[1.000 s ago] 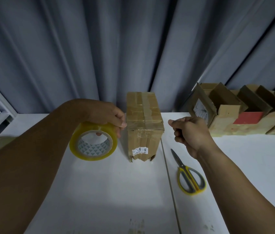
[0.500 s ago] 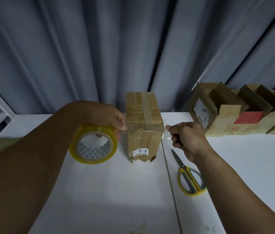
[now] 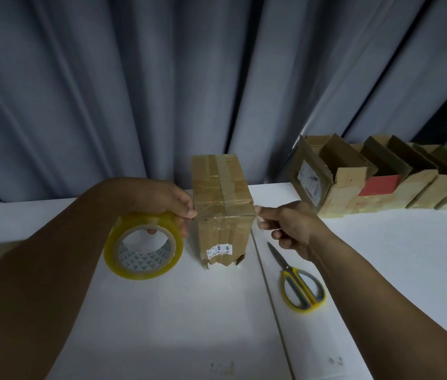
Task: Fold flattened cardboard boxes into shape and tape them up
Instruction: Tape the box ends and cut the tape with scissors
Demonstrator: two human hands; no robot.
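A grey pleated curtain hangs behind a white tabletop. A taped box stands upright near the far edge, at the middle, with a small white label low on its near face.

The left hand grips a yellowish roll of clear tape. A finger is hooked through the core, and the thumb tip touches the box's upper left corner. The roll hangs just left of the box, tilted towards the camera.

A shiny strip of tape runs from the roll across the near top edge of the box. The right hand has its fingers curled and pinches the strip's end just beside the upper right corner.

Yellow-handled scissors lie closed on the tabletop, right of the box and under the right forearm. Their blades point away from the camera.

A row of open boxes stands along the far right edge, one with a red patch.
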